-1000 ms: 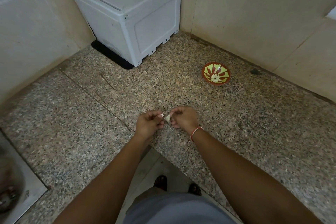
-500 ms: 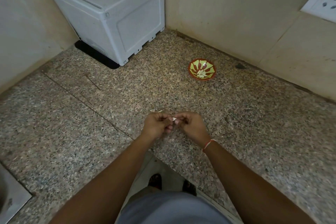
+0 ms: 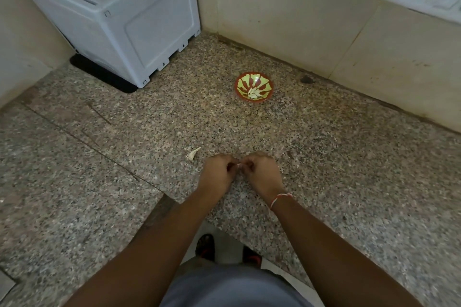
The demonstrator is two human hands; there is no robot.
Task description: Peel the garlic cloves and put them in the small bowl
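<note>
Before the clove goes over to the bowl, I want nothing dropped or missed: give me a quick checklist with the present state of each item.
1. Clove held: ok, left hand and right hand both pinch it above the counter.
2. Clove fully peeled: cannot tell, the fingers hide most of it.
3. Small bowl upright and open: ok, pale pieces already lie in it.
4. Path to the bowl: ok, only bare counter lies between it and the hands.
5. Loose pale scrap on the counter: not ok, it lies beyond the left hand; skin or clove, cannot tell.
</note>
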